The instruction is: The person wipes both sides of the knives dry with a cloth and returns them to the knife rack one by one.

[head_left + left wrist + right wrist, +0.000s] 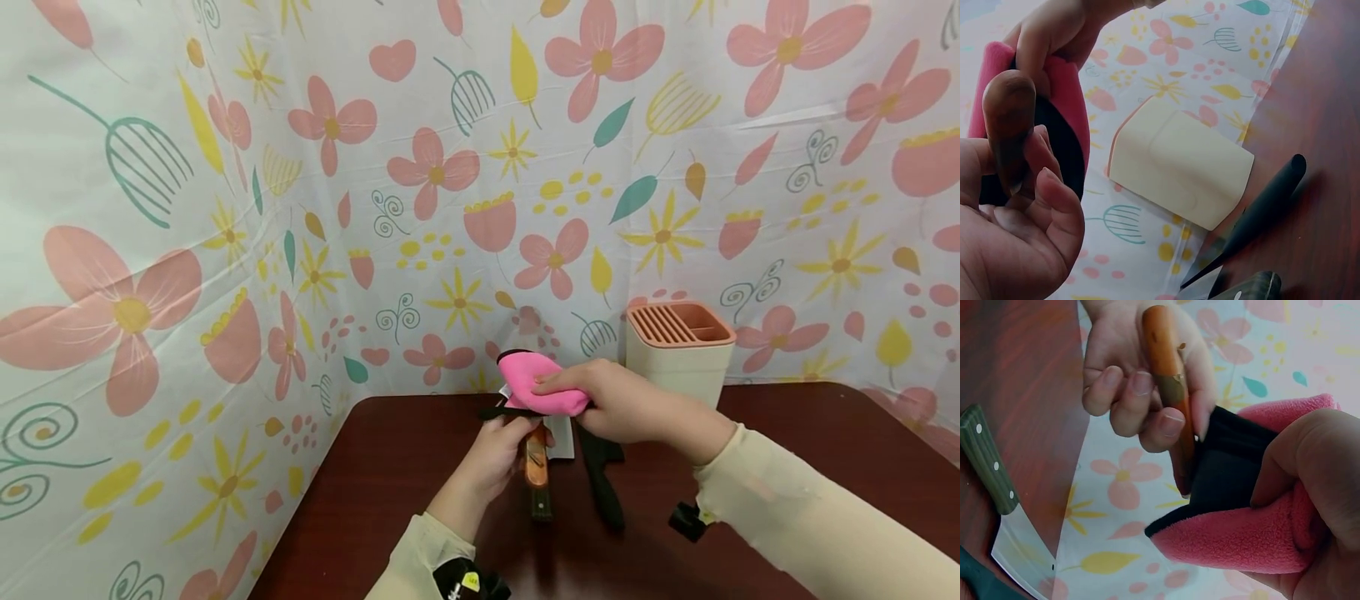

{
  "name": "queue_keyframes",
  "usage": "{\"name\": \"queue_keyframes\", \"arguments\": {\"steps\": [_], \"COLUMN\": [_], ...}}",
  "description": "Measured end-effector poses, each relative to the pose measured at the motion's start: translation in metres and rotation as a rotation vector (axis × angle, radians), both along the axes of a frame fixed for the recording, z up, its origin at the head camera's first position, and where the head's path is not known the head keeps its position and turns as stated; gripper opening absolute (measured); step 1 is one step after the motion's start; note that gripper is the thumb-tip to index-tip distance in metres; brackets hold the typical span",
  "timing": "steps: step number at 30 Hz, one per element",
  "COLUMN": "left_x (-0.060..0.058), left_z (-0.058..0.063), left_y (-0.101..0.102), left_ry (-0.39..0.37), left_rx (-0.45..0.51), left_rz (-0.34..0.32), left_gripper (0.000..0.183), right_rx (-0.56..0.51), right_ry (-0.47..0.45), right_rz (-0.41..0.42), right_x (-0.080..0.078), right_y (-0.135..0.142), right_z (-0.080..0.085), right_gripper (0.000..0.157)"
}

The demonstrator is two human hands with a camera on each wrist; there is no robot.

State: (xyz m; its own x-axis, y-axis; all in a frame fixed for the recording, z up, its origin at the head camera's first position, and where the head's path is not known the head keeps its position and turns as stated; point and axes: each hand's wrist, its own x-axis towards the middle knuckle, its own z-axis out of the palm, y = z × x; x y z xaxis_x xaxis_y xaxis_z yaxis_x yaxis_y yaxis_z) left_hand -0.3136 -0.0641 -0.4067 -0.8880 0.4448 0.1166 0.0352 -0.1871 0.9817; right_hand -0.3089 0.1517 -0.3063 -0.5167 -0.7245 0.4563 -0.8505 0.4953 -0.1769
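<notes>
My left hand (487, 462) grips an orange-brown wooden handle (1163, 347), its fingers curled round it. The tool's far end is hidden in a folded pink fleecy cloth (536, 379) with a black inner side. From above and to the right, my right hand (618, 404) pinches that cloth around the hidden end. In the left wrist view the handle points up in front of the cloth. Below the hands, a cleaver (988, 456) with a green riveted handle lies on the table, and a black-handled knife (603, 492) lies beside it.
A cream knife holder (678, 362) with a slotted orange top stands at the back of the dark red table (810, 467), behind my right hand. Flower-patterned sheeting (450, 250) hangs behind the table and along its left side.
</notes>
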Motion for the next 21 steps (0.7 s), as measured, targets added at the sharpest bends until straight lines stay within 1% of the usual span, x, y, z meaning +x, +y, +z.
{"name": "queue_keyframes", "arguments": {"steps": [2, 4, 6, 8, 11, 14, 18, 21], "left_x": [-0.001, -0.002, -0.002, -0.003, -0.004, -0.005, -0.005, -0.005], "left_z": [-0.001, -0.001, 0.000, 0.000, 0.000, -0.001, -0.002, -0.001], "left_y": [0.000, -0.001, 0.000, 0.000, 0.001, 0.001, 0.001, 0.002], "left_ry": [0.013, 0.032, 0.037, 0.026, 0.011, 0.004, 0.001, 0.001], "left_rx": [0.015, 0.034, 0.053, 0.055, 0.045, 0.031, 0.015, 0.011], "left_rz": [0.009, 0.007, 0.002, -0.001, -0.007, -0.006, -0.001, 0.002], "left_gripper": [0.018, 0.023, 0.029, 0.032, 0.036, 0.041, 0.044, 0.044], "right_rx": [-0.028, -0.046, -0.060, -0.071, -0.081, -0.104, -0.174, -0.241], "right_ry": [-0.010, 0.004, 0.013, 0.016, 0.009, 0.007, 0.011, 0.076], "right_rz": [0.010, 0.008, -0.011, -0.036, -0.095, -0.174, -0.292, -0.352], "right_x": [0.000, -0.001, -0.003, -0.007, -0.013, -0.020, -0.032, -0.044], "right_y": [0.003, 0.006, 0.010, 0.012, 0.016, 0.017, 0.016, 0.012], "right_z": [0.003, 0.008, 0.014, 0.022, 0.034, 0.047, 0.061, 0.068], "right_gripper": [0.055, 0.052, 0.052, 0.054, 0.057, 0.054, 0.052, 0.053]}}
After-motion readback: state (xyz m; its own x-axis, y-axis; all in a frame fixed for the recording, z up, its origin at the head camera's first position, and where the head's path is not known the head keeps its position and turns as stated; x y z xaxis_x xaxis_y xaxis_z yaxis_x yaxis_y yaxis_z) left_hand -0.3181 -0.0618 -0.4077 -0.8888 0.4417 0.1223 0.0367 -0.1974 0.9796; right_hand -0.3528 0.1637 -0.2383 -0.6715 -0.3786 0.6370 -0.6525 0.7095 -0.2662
